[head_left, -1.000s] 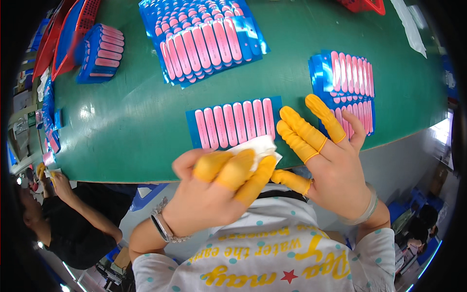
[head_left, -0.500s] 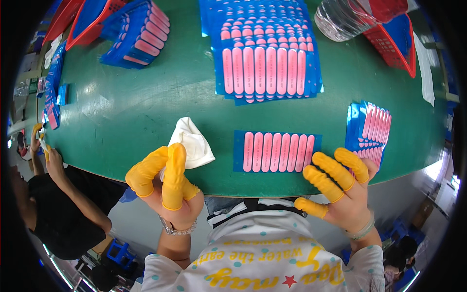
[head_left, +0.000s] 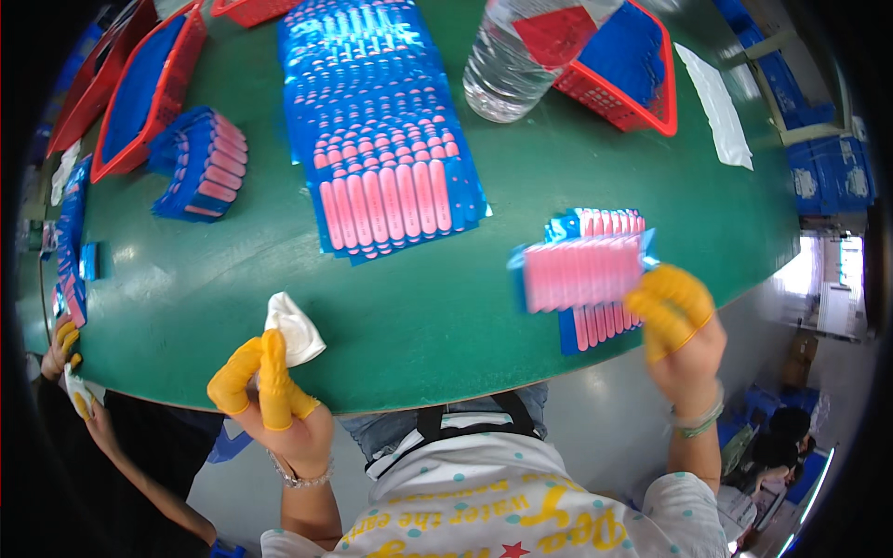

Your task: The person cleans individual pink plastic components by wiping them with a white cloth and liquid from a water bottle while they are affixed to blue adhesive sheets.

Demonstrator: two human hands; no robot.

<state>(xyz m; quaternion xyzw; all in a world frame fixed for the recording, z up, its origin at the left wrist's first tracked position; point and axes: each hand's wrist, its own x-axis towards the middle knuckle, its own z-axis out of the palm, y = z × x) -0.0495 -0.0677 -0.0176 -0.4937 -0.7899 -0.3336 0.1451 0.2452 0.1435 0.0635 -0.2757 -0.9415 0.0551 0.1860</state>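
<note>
My right hand (head_left: 684,339), in yellow finger cots, pinches the right end of a blue film sheet with a row of pink strips (head_left: 581,274). This sheet, blurred by motion, is over a small pile of similar sheets (head_left: 603,327) on the table's right side and partly hides it. My left hand (head_left: 279,400), also in yellow finger cots, is closed at the table's front edge on a white cloth (head_left: 298,333), which sticks out beyond the fingertips. The cloth's gripped part is hidden behind the fingers.
A long, overlapping stack of pink-strip sheets (head_left: 386,203) lies mid-table on the green surface (head_left: 419,325). A fanned pile (head_left: 221,167) sits left of it. Red baskets (head_left: 191,56) stand behind, another (head_left: 665,102) beside a clear water container (head_left: 507,88). A co-worker's hands (head_left: 65,349) are far left.
My right hand has taken hold of the single sheet and carried it rightward over the small pile. My left hand stays by the cloth. The whole view has shifted and turned.
</note>
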